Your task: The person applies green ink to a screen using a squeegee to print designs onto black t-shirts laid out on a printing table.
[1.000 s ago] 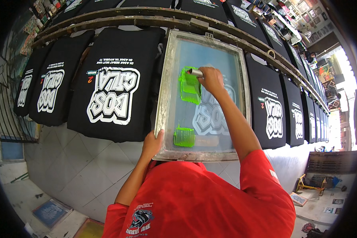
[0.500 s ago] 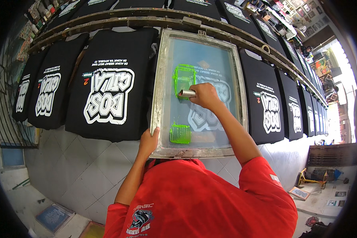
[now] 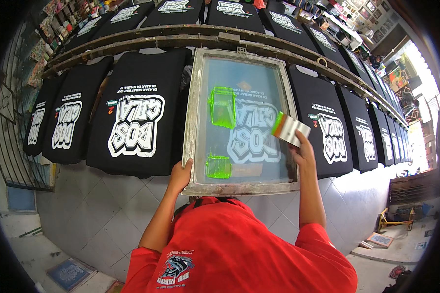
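A screen-printing frame (image 3: 190, 122) with a metal border and a translucent bluish mesh lies over a black T-shirt, whose white lettering shows through. My left hand (image 3: 181, 175) grips the frame's lower left side, thumb on top. In my right hand (image 3: 303, 149) is a small squeegee (image 3: 292, 130), with a silvery handle and an orange blade edged in bright green ink. It is raised beside the frame's right side. On the mesh are two green ink patches: a smeared rectangle (image 3: 223, 108) higher up and a smaller patch (image 3: 218, 167) near the bottom.
Black printed T-shirts lie in a row on both sides, such as one on the left (image 3: 95, 122) and one on the right (image 3: 322, 93). A long rail (image 3: 132, 38) runs behind the frame, with more shirts beyond. Another framed screen (image 3: 69, 274) rests low at the left.
My right hand has lifted the squeegee off the upper ink patch and swung it right, to the frame's right side. My left hand keeps its hold on the frame.
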### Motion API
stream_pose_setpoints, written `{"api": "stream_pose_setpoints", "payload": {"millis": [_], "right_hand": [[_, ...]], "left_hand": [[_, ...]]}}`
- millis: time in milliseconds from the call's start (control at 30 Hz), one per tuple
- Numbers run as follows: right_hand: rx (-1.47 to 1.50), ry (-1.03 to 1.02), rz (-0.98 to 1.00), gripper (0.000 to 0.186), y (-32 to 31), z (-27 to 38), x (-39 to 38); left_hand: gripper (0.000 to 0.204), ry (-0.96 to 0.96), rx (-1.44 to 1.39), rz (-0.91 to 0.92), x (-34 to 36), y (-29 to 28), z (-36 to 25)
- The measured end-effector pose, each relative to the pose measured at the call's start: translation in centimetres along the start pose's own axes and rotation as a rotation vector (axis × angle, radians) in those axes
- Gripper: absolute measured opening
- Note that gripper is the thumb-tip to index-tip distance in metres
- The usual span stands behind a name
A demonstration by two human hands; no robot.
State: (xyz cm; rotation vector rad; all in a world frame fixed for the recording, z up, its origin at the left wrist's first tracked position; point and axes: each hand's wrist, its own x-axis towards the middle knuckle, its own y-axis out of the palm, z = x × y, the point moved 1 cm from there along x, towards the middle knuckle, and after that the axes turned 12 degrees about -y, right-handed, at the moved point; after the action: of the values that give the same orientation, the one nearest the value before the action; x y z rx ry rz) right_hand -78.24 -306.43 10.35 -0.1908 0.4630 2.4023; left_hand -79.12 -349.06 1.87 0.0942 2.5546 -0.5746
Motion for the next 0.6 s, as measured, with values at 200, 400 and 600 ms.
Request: {"api": "stream_pose_setpoints", "payload": {"millis": [200,400,600], "right_hand": [[0.095,-0.071,0.045,0.041,-9.7,2.0,1.5],[0.21,0.016,0.075,0.04,-12.0,0.1,1.6],[0.202,-0.051,0.052,0.045,-8.2,-1.7,-1.7]], "left_hand": [[0.049,-0.029,-0.071,0.034,-1.5,-1.2,-2.2],[0.046,0.018,0.021,-0.039,-3.4,-2.8,-4.4],[0.045,0.04,0.089,-0.066,-4.3,-9.0,-3.3]]}}
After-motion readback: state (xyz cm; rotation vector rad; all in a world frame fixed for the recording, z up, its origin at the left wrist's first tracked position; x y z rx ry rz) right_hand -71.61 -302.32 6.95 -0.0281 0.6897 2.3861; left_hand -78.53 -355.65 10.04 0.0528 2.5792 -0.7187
